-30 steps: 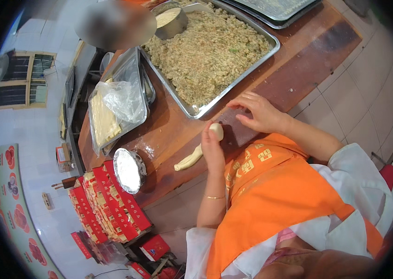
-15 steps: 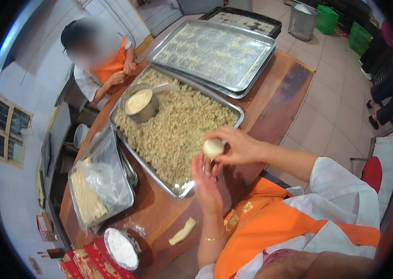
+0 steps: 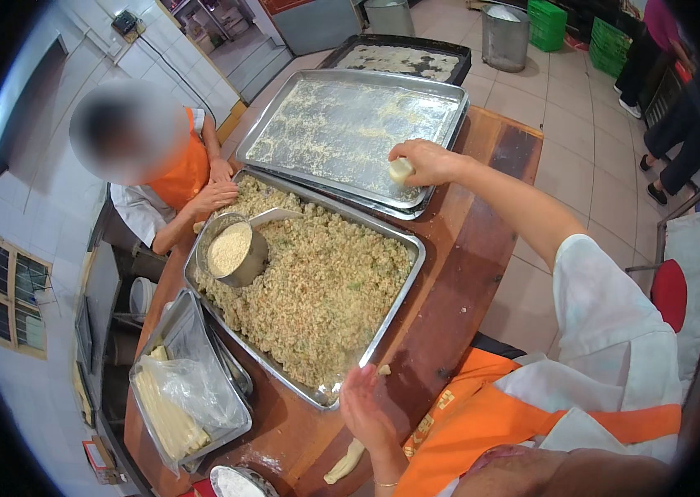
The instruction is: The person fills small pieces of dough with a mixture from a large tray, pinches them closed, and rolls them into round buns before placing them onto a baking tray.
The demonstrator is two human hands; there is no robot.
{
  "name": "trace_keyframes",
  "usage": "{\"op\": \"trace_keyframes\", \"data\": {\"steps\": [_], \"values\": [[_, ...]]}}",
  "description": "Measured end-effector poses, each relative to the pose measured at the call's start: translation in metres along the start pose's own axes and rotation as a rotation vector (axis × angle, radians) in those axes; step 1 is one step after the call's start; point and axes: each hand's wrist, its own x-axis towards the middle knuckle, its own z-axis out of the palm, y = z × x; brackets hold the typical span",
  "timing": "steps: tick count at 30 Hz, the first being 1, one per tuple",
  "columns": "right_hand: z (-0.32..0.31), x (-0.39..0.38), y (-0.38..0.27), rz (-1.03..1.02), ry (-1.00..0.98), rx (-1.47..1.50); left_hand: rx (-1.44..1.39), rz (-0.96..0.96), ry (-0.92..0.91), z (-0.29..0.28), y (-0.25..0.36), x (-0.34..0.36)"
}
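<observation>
My right hand (image 3: pixel 429 162) reaches out over the near right corner of a metal baking tray (image 3: pixel 333 124) dusted with pale flour or crumbs. A round, pale ball of filled-looking dough (image 3: pixel 400 171) is held in its fingertips, at or just above the tray surface. My left hand (image 3: pixel 366 407) is open and holds nothing, its fingers beside the near corner of a large tray of crumbly filling (image 3: pixel 325 282). A strip of dough (image 3: pixel 344 461) lies on the wooden table (image 3: pixel 458 273) below that hand. A small dough scrap (image 3: pixel 384 369) sits near its fingers.
A metal pot of pale grains (image 3: pixel 236 253) stands in the filling. Left of it, a tray holds dough strips (image 3: pixel 166 406) under plastic, with a flour bowl (image 3: pixel 238 482) nearer me. A co-worker in an orange apron (image 3: pixel 176 182) stands across the table. A dark tray (image 3: pixel 395 60) lies behind.
My right hand has carried the dough ball away from my left hand, out to the baking tray. The left hand has dropped nearer to me. The co-worker's hands have moved down to the filling tray.
</observation>
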Motion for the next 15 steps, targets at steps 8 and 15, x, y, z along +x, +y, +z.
{"op": "trace_keyframes", "data": {"steps": [8,15], "values": [[0.013,0.012,-0.004,0.061,-0.113,-0.07,0.087,0.008,-0.019,0.014,0.012,0.002],[-0.001,0.004,-0.029,0.007,0.272,0.161,0.292,0.098,0.175,0.0,0.023,-0.018]]}}
